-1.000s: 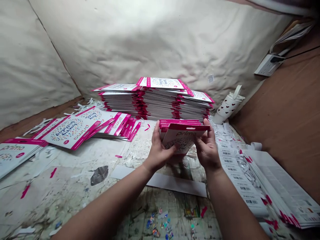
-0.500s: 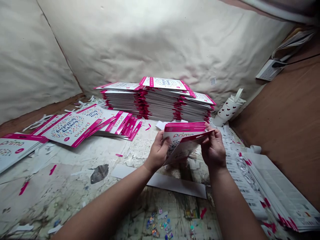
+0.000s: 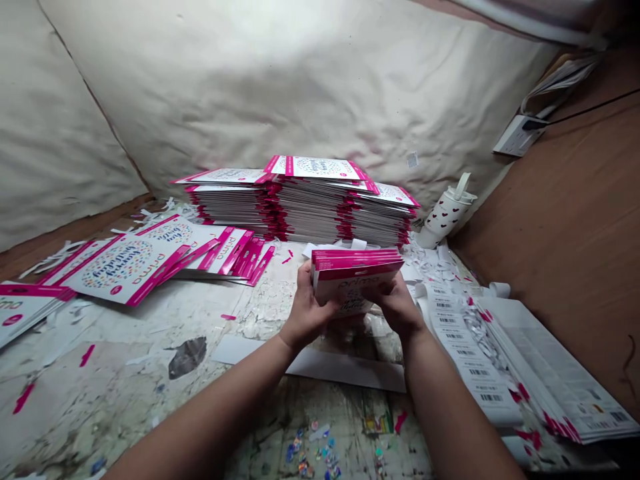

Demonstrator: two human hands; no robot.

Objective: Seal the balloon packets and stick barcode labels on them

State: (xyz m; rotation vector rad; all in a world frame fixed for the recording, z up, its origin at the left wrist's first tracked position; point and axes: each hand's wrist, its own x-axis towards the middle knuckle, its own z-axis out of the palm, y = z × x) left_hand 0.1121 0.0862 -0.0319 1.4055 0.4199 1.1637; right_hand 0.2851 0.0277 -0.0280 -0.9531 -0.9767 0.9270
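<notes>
We hold a bundle of flat packets (image 3: 345, 285) in the near middle of the scene, above the worktable (image 3: 210, 420). They are thin and rectangular, smooth white below a glossy pink header with a slot cut in it, "prima" printed underneath over small coloured dots. Our left hand (image 3: 307, 308) grips their left edge, thumb laid across the front face; our right hand (image 3: 400, 308) pinches the right edge, thumb in front, its other fingers mostly hidden from us.

The tabletop is rough and blotched, strewn with pink scraps (image 3: 87, 355) and, at the near side, shiny confetti (image 3: 313, 457). A plain white paper strip (image 3: 345, 371) lies flat beneath our forearms. On the far side, just beyond the bundle, three tall stacks of packets (image 3: 310, 212) stand side by side, blocking our view of the lower part of the creased, pale wall covering (image 3: 280, 87). More packets lie fanned at the left (image 3: 135, 263). To the right we see barcode labels (image 3: 453, 337) on a long strip, curly paper shreds (image 3: 435, 258) and a slanting pile of packets (image 3: 555, 353) near the brown board (image 3: 565, 220).

A white tumbler (image 3: 447, 215) with dark hearts and a handle stands at the far right; its contents are hidden.
</notes>
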